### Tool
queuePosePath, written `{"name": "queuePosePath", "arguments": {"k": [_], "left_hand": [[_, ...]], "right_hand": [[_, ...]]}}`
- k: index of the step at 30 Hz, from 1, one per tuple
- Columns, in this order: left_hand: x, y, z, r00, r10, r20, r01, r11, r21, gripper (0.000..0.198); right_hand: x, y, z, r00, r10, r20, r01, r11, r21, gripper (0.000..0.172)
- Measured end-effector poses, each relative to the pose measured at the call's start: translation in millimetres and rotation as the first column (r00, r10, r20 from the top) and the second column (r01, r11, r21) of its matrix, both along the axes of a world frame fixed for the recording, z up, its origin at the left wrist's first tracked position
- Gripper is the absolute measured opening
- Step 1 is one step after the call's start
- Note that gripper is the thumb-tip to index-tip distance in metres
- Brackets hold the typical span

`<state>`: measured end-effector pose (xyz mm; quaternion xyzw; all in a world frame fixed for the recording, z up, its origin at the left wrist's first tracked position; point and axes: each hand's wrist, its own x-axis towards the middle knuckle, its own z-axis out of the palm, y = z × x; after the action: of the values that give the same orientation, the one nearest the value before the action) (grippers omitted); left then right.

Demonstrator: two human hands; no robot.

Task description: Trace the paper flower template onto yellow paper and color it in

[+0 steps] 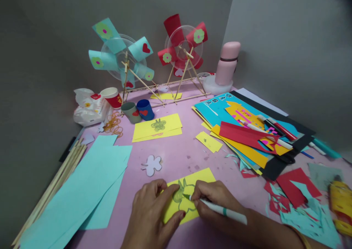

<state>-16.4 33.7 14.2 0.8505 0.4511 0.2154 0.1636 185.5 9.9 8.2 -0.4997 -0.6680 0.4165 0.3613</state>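
Observation:
My left hand [152, 214] presses down on a yellow paper strip [205, 175] lying on the pink table [178, 155]; its fingers are curled over the paper's left part and its thumb lies along the near edge. My right hand [213, 199] pinches a white marker with a green band [224, 211], tip on a flower outline [181, 197] drawn in green on that paper. A white flower cut-out [152, 164] lies just beyond the left hand.
Turquoise sheets [90, 190] and wooden sticks [52, 190] lie at left. Two paper-cup wheels [121, 55] [183, 45] stand at the back beside a pink flask [227, 63]. A stack of coloured paper with markers [247, 128] and scraps [297, 197] fill the right.

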Motion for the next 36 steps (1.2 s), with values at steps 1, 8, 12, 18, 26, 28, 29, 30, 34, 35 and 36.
{"name": "queuePosePath", "arguments": {"k": [1, 8, 12, 18, 26, 28, 29, 30, 34, 35, 36], "left_hand": [[0.3, -0.2, 0.1, 1.000, 0.001, -0.001, -0.001, 1.000, 0.000, 0.037], [-5.0, 4.4, 0.9, 0.994, -0.066, -0.086, 0.069, 0.997, 0.034, 0.039], [-5.4, 4.8, 0.3, 0.994, -0.064, -0.093, 0.069, 0.996, 0.050, 0.039], [-3.4, 4.4, 1.0, 0.995, -0.047, -0.090, 0.051, 0.998, 0.035, 0.038], [-4.9, 4.9, 1.4, 0.995, -0.049, -0.090, 0.053, 0.998, 0.041, 0.038], [-3.6, 3.6, 0.6, 0.997, -0.033, -0.074, 0.036, 0.999, 0.039, 0.038], [-2.8, 3.1, 0.2, 0.998, -0.023, -0.064, 0.025, 0.999, 0.037, 0.038], [-2.2, 2.5, -0.1, 0.998, -0.014, -0.053, 0.015, 0.999, 0.036, 0.038], [-1.4, 1.6, -0.4, 0.999, -0.013, -0.044, 0.014, 1.000, 0.025, 0.037], [-1.7, 1.7, -0.4, 0.999, -0.015, -0.046, 0.016, 1.000, 0.023, 0.037], [-2.2, 1.9, -0.4, 0.999, -0.013, -0.048, 0.014, 1.000, 0.021, 0.037]], "right_hand": [[-0.2, 0.0, 1.6, 1.000, -0.006, 0.001, 0.006, 1.000, -0.012, 0.008], [-0.3, 1.8, 14.6, 0.999, -0.028, 0.034, 0.031, 0.994, -0.104, 0.006], [-1.1, 2.1, 13.5, 0.998, -0.051, 0.040, 0.055, 0.993, -0.103, 0.007], [-0.9, 1.2, 11.1, 0.994, -0.110, 0.018, 0.111, 0.986, -0.125, 0.007], [-0.1, 0.3, 0.3, 0.997, -0.063, 0.051, 0.065, 0.997, -0.044, 0.008], [-0.2, 0.0, -1.9, 0.998, -0.047, 0.037, 0.048, 0.998, -0.029, 0.008], [-0.3, -0.1, -2.4, 0.999, -0.038, 0.029, 0.039, 0.999, -0.025, 0.008], [-0.3, -0.3, -2.1, 0.999, -0.032, 0.023, 0.032, 0.999, -0.026, 0.008], [-0.7, -0.6, 4.2, 0.998, -0.040, 0.040, 0.043, 0.996, -0.072, 0.008], [-0.8, -0.5, 6.4, 0.998, -0.043, 0.042, 0.047, 0.995, -0.090, 0.008], [-0.8, -0.3, 8.6, 0.998, -0.044, 0.045, 0.048, 0.993, -0.109, 0.008]]}}
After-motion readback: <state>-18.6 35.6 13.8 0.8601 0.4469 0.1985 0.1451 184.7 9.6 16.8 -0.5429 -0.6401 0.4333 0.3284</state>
